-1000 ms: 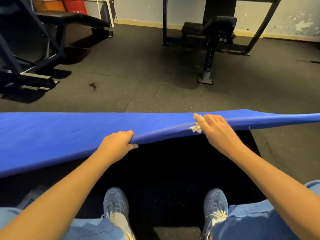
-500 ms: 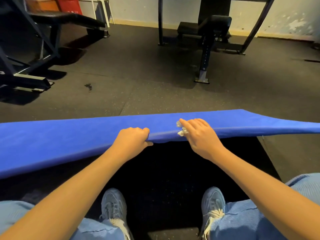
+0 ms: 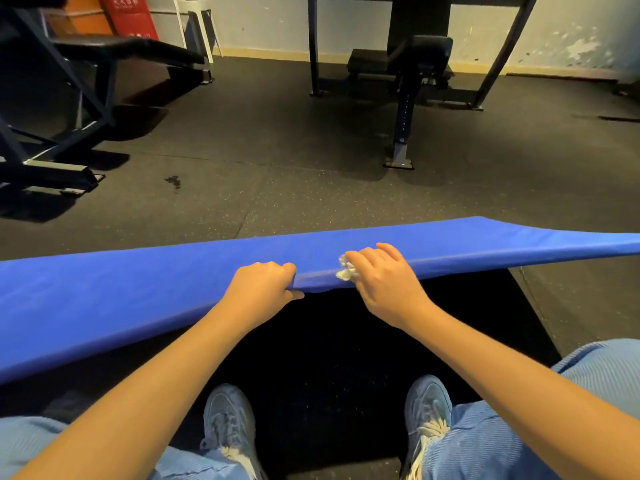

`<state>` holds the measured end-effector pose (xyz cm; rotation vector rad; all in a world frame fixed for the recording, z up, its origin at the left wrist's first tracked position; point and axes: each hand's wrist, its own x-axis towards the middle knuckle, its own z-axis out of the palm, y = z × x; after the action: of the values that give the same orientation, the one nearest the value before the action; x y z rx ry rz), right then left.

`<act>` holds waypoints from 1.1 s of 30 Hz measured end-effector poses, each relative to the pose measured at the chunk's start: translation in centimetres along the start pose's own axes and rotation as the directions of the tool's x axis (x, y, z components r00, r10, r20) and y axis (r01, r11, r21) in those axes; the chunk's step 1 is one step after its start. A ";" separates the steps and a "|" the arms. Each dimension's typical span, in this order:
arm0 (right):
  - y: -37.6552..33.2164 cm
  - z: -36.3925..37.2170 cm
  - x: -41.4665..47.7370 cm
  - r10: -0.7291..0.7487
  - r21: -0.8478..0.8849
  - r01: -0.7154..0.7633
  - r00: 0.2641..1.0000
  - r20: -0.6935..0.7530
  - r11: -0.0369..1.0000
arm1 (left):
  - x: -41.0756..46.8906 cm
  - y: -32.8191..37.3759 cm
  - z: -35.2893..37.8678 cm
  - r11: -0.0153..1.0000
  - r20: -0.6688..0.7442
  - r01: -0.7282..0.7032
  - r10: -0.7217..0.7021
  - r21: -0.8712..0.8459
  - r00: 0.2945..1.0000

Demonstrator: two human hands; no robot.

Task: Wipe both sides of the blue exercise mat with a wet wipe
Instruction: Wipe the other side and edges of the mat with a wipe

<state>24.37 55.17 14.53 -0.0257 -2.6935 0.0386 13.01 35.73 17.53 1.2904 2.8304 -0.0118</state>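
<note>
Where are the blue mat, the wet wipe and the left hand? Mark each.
blue mat [image 3: 121,299]: head view, bare top surface.
wet wipe [image 3: 346,270]: head view, crumpled white part.
left hand [image 3: 263,289]: head view, back of hand.

A black padded bench [image 3: 128,50] stands far left, a rack seat [image 3: 420,51] ahead, on speckled rubber floor [image 3: 277,150].

the left hand [image 3: 259,289] and the right hand [image 3: 384,287] are bare, and so are both forearms [image 3: 145,386], uncovered all the way to the lower edge of the view. the trousers [image 3: 512,434] are light blue, a soft ribbed cloth with fine parallel lines, much like corduroy. on the feet are low grey-blue trainers [image 3: 227,420] with stitched panels over the toe, a matte upper, and pale off-white laces [image 3: 431,430].
</note>
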 end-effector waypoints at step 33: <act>3.5 -3.3 -2.3 -0.039 -0.100 0.051 0.993 0.114 0.994 | -1.3 -3.3 -0.6 1.000 -0.138 0.013 -0.015 -0.019 0.990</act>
<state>27.94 58.67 16.44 0.0057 -2.8044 -0.1158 11.34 32.60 18.14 1.3177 2.9468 0.1069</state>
